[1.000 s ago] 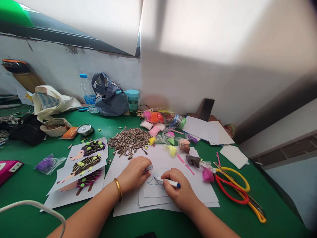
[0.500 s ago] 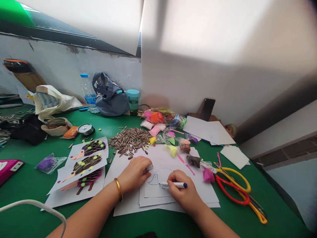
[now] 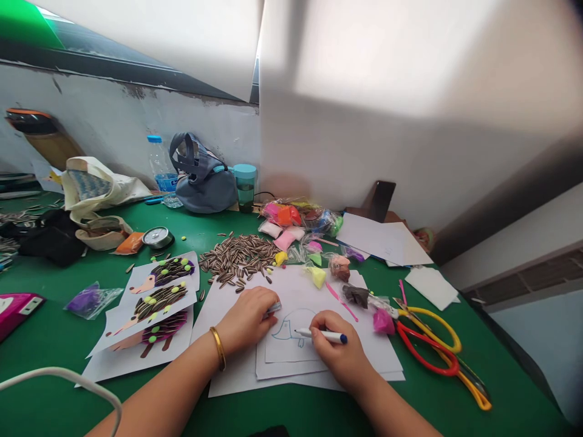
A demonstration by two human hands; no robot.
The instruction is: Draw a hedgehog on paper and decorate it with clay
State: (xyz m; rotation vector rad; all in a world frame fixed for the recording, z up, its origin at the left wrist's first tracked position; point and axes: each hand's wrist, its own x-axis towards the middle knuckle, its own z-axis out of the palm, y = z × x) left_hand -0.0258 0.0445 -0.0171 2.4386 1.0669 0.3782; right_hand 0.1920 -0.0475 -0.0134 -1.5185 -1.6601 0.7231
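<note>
My right hand (image 3: 336, 347) pinches a white marker (image 3: 325, 335) with a dark blue end, its tip at the sheet. Under it lies a small white paper (image 3: 286, 354) bearing a blue outline of a hedgehog (image 3: 286, 329) with a pointed snout, a rounded back and a small foot. My left hand (image 3: 255, 318), a gold bangle at the wrist, rests at the paper's left edge. Its fingers close around a small greyish-blue thing (image 3: 273, 309), mostly hidden. Larger white sheets (image 3: 228, 370) lie beneath.
Sunflower seeds (image 3: 239, 258) are heaped beyond my left hand. Seed-covered hedgehog pictures (image 3: 159, 300) lie to the left. Bagged coloured clay (image 3: 291, 218) sits behind the sheets, with more lumps nearer. Scissors (image 3: 432, 346) with red and yellow handles lie at right. A white cable (image 3: 68, 371) arcs at lower left.
The marker tip has shifted slightly up and right, uncovering more of the small drawn foot. My left hand has stayed in place.
</note>
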